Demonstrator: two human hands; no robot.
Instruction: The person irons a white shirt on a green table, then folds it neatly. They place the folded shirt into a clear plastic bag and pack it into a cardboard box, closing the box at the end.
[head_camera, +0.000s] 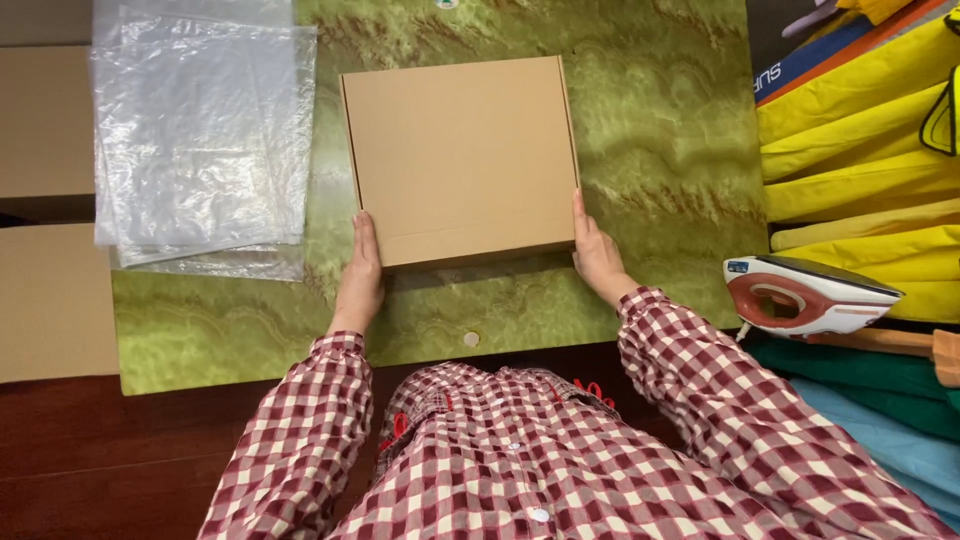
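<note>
A flat brown cardboard box (460, 155) lies closed on a green marbled mat (660, 130). My left hand (360, 275) presses against the box's near left corner, fingers pointing away from me. At the near right corner my right hand (596, 255) rests flat against the box's side. Both hands hold the box between them. My sleeves are red and white check.
A stack of clear plastic bags (200, 130) lies left of the box. Flat cardboard sheets (50, 300) sit at the far left. A red and white clothes iron (805, 296) stands at the right, beside folded yellow fabric (860, 150) and green and blue cloth.
</note>
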